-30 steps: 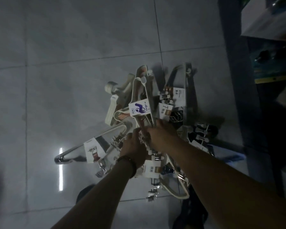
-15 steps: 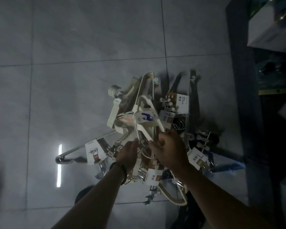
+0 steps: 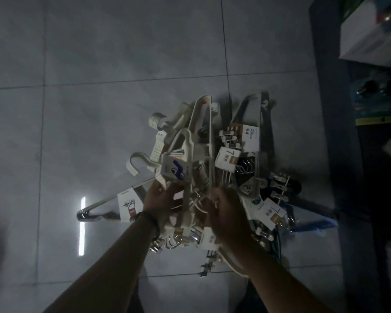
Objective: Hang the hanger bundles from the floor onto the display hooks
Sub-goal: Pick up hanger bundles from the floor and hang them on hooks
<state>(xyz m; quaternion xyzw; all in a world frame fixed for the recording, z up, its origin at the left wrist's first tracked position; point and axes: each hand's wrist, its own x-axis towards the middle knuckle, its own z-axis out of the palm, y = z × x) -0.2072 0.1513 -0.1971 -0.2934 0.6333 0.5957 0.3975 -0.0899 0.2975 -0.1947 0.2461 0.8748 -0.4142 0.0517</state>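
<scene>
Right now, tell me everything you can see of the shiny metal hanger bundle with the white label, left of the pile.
The shiny chrome metal hanger bundle lies flat on the grey tiled floor, its bent corner pointing left. A white paper label with a dark sketch wraps both arms. Its far end runs under the hanger pile beside the left hand; contact unclear.

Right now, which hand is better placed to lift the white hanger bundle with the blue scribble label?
Left, probably. The left hand holds the white hanger bundle just below its label. The right hand sits farther right, with its fingers buried in the pile.
</scene>
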